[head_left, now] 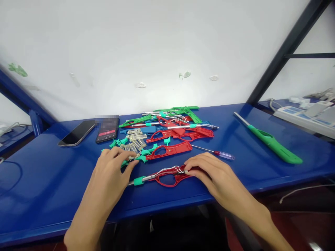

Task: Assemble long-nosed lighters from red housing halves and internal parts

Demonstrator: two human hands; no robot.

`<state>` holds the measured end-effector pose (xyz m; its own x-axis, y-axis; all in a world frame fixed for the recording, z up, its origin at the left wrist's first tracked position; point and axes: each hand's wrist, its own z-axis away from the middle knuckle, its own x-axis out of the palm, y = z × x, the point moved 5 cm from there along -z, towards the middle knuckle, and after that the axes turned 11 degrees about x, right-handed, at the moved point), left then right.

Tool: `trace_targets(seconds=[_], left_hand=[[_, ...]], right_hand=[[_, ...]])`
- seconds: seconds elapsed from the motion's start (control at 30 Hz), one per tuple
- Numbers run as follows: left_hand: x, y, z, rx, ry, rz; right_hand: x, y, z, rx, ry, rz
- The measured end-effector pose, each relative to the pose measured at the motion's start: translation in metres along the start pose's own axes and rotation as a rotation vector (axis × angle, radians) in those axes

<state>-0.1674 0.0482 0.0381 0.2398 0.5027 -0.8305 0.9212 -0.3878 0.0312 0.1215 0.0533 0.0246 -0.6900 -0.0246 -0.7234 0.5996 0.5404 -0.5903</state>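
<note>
A red half-shell of a stick lighter (170,184) lies near the table's front edge, with a metal tube (149,177), a teal collar (139,181) and white wires (167,169) in it. At its handle end, my right hand (209,169) is closed, thumb and forefinger pinching the wires' end. My left hand (112,170) is over the small teal triggers (142,159), thumb and forefinger nearly together; what is between them is too small to make out. Another red half-shell (172,150) lies just behind.
Behind lie clear plastic pieces (136,139) and a pile of red, blue and green lighter parts (167,118). Two phones (78,133) are at the left. A screwdriver (224,155) and a whole green lighter (274,144) lie right. A white power strip (303,120) is beyond.
</note>
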Motion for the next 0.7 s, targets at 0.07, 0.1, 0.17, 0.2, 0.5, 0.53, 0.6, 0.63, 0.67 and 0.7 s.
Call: trace_targets(seconds=[0.07,0.1,0.17,0.2,0.5,0.53,0.6,0.63,0.67,0.7], left_hand=[[0.003,0.0,-0.003,0.009,-0.03,0.024],[0.004,0.0,-0.004,0.011,-0.044,0.033],[0.005,0.002,-0.005,0.012,-0.071,0.048],[0.004,0.002,-0.005,0.008,-0.076,0.05],[-0.032,0.003,0.012,-0.128,0.119,-0.04],[-0.033,0.009,0.012,-0.126,0.143,-0.02],[-0.032,0.023,0.009,-0.094,0.201,0.048],[-0.029,0.032,0.007,-0.066,0.224,0.091],[-0.027,0.04,0.005,-0.031,0.24,0.136],[-0.024,0.048,0.003,0.007,0.247,0.179]], right_hand=[[0.0,0.0,0.0,0.001,0.0,0.0],[0.0,0.0,0.0,0.002,-0.001,0.0],[0.0,0.001,0.001,0.005,-0.005,0.001],[0.0,0.001,0.001,0.006,-0.007,0.001],[0.002,0.003,0.002,0.012,-0.001,0.019],[0.002,0.003,0.002,0.015,0.0,0.019],[0.002,0.003,0.001,0.017,-0.001,0.016],[0.002,0.003,0.0,0.014,-0.005,0.014],[0.002,0.003,0.0,0.012,-0.011,0.013],[0.002,0.003,0.0,0.006,-0.016,0.013]])
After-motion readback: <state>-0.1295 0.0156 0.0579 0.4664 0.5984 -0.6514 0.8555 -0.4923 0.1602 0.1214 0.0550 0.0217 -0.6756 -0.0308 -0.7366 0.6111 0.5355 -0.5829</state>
